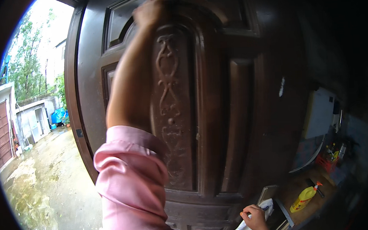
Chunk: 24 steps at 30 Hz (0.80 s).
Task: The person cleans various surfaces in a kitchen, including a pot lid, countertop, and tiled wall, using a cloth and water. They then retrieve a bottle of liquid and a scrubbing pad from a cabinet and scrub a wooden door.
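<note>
A dark brown panelled door (209,113) with raised scroll ornament fills the view before me. My left hand (151,13) is raised high against its upper part, with the arm in a rolled pink sleeve; motion blur and the frame's top edge hide what its fingers do. Low at the right, my right hand (255,217) has its fingers curled over a crumpled white cloth (244,226), which shows on both sides of the fist. A yellow pump bottle (303,199) with an orange-red head stands to the right of that hand.
The bottle is on a brown surface (303,180) beside a dark-handled object (315,187). Behind it sits a red basket (327,163) holding several items. Left of the door frame (73,89), a wet concrete yard (62,171) leads to a brown gate (2,134).
</note>
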{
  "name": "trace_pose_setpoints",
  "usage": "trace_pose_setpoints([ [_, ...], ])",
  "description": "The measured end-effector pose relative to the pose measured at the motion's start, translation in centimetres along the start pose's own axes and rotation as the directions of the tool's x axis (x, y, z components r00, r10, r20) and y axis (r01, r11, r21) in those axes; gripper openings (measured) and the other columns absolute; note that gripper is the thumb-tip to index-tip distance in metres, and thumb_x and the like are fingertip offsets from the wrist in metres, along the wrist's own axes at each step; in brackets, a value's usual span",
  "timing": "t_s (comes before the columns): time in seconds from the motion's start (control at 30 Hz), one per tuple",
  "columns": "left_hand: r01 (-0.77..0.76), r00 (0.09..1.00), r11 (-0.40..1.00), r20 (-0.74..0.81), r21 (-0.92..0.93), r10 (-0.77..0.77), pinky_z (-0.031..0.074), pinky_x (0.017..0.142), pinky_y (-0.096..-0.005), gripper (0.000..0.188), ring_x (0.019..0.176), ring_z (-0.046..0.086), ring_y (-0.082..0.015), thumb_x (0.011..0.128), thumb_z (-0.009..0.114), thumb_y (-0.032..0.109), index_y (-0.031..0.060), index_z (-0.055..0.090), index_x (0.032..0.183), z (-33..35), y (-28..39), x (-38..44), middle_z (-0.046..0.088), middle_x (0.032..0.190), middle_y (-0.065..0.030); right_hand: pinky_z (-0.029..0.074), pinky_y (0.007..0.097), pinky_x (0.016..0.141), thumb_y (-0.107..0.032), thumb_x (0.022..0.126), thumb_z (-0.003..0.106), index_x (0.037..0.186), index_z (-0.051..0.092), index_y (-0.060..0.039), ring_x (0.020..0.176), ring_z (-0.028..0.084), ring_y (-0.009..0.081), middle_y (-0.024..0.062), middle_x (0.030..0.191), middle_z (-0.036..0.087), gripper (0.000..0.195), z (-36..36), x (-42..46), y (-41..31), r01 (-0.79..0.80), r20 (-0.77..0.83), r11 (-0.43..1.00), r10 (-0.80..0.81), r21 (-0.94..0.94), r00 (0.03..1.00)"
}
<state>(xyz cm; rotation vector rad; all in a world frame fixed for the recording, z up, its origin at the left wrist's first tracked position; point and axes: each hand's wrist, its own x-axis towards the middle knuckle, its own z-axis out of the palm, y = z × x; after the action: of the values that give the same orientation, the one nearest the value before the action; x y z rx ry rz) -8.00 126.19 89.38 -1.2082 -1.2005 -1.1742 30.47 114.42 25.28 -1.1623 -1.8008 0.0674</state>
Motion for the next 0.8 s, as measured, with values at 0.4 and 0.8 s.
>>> trace_pose_setpoints([
  [0.4,-0.148,0.906,0.989,-0.401,-0.009,0.132,0.044,0.096,-0.0485,0.025,0.112,0.059,-0.0342,0.092,0.054,0.026,0.0222,0.072,0.108,2.0,8.0,-1.2,0.064,0.112,-0.0139,0.051,0.0393,0.071,-0.016,0.073,0.079,0.075,0.065,-0.0053,0.078,0.065,0.0289,0.0080,0.082,0.068,0.018,0.2,-0.5,-0.5,0.000,0.007,1.000,0.000,0.000,1.000],
  [0.8,-0.445,0.809,0.879,-0.497,-0.172,0.313,0.035,0.102,-0.0538,0.024,0.114,0.059,-0.0274,0.081,0.060,0.018,0.0176,0.074,0.101,0.9,11.4,-7.0,0.066,0.108,-0.0117,0.051,0.0403,0.071,-0.015,0.075,0.078,0.076,0.065,-0.0055,0.078,0.064,0.0305,0.0089,0.081,0.067,0.015,-0.2,-1.0,0.5,-0.005,-0.005,1.000,0.005,-0.006,1.000],
])
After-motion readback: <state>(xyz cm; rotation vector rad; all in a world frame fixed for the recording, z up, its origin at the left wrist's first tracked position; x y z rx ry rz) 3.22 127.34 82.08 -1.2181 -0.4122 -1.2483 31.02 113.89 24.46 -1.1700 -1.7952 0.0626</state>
